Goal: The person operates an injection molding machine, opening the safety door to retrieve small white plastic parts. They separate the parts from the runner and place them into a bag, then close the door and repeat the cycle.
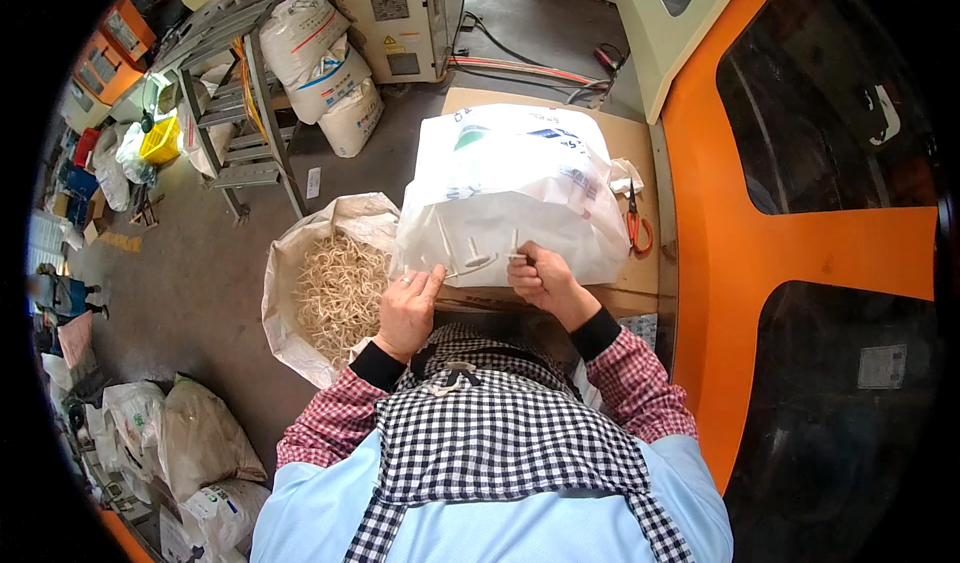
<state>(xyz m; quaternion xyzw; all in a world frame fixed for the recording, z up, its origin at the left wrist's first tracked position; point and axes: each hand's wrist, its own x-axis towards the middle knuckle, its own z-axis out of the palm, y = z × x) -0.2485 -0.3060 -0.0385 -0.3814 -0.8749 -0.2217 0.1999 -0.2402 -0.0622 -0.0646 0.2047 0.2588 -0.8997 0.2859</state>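
My left hand (406, 313) is closed in a pinch at one end of a thin, off-white moulded plastic piece (478, 262) with a slim stem and a small disc. Close by on the right, my right hand (545, 280) grips a small pale plastic part (516, 243) with a short upright pin. Both hands are over the near side of a large white plastic bag (510, 188), which lies on a cardboard box (640, 273). To the left of my left hand stands an open white sack (280, 308) full of curly off-white plastic scraps (340, 288).
Scissors with orange handles (637, 225) lie right of the bag, beside crumpled white paper (626, 176). An orange machine (705, 263) rises close on my right. Metal steps (250, 153) and stacked full sacks (320, 73) stand far left; more sacks (205, 438) sit near left.
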